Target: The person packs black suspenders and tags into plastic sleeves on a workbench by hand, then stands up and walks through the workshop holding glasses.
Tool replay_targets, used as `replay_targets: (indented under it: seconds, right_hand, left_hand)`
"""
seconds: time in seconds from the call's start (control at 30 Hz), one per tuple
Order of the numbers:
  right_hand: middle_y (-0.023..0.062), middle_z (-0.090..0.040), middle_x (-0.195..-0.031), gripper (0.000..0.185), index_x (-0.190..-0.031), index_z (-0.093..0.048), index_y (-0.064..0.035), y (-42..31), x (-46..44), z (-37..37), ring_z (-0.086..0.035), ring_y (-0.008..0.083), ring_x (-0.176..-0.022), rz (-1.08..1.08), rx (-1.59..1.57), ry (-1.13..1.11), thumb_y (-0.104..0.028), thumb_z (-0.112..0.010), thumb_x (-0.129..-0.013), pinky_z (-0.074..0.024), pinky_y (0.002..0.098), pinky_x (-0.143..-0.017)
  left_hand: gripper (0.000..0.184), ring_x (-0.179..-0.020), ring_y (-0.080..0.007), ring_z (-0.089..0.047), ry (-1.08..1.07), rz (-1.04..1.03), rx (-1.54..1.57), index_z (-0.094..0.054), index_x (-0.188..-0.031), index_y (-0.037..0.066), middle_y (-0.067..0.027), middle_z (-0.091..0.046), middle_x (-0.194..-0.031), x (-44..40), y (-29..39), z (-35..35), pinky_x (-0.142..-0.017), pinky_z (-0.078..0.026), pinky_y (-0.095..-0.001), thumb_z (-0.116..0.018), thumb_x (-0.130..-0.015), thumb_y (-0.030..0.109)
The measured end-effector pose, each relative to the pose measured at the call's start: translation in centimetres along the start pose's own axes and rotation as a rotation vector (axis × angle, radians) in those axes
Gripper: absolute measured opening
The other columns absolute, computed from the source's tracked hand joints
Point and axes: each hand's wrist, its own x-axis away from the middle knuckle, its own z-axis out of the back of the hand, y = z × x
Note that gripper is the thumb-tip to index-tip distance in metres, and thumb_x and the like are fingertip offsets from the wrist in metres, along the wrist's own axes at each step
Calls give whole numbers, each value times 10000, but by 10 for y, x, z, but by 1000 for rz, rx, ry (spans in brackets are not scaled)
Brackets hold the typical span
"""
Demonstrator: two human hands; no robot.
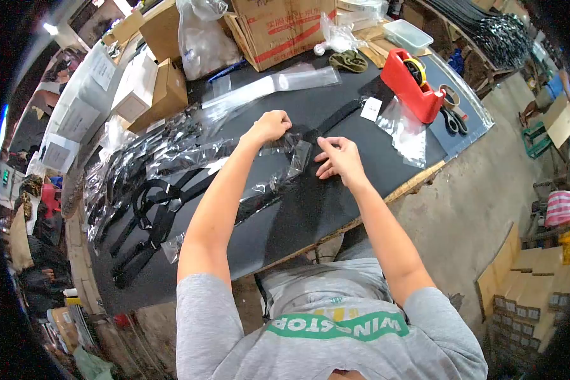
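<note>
My left hand (271,125) is closed, its curled fingers at the upper edge of a clear plastic bag (301,155). My right hand (341,158) pinches thin clear film at the bag's end between thumb and forefinger, other fingers loosely bent. The film between the hands is hard to make out. Beyond them a black strap (342,116) with a white tag (371,109) lies on the dark tabletop (278,225). Black elastic suspenders (161,202) with a metal clip lie left of my left forearm, beside a pile of bagged black straps (117,183).
A red tape dispenser (404,82), black scissors (453,120) and small clear bags (405,136) lie to the right. Clear plastic sleeves (253,88), a cardboard box (282,28) and a plastic tub (408,36) stand at the back. Stacked cartons (532,285) are on the floor.
</note>
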Motion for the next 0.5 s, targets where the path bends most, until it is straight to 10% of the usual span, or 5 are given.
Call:
replay_targets:
  seconds: [0.3,0.5]
  right_hand:
    - [139,-602,-688,292,-782,-522,13,-4,-44,-7,-567,192,-433,-85,-138,32,-245,-632,-860,-473,289,-380]
    - [26,-545,-597,279,-672,-544,-43,-6,-49,-6,-496,93,-479,165,78,0,-228,-690,-822,-419,239,-445]
  left_hand:
    - [461,-780,-146,-589,-445,-70,-36,-647,-909,-12,-67,-657,-844,-22,-15,18,-702,-471,-300,-658,-814,439]
    - [361,-756,-83,-554,-509,46,229,-668,-895,15,-4,-643,-800,-7,-6,38,-671,-446,-248,-697,-805,363]
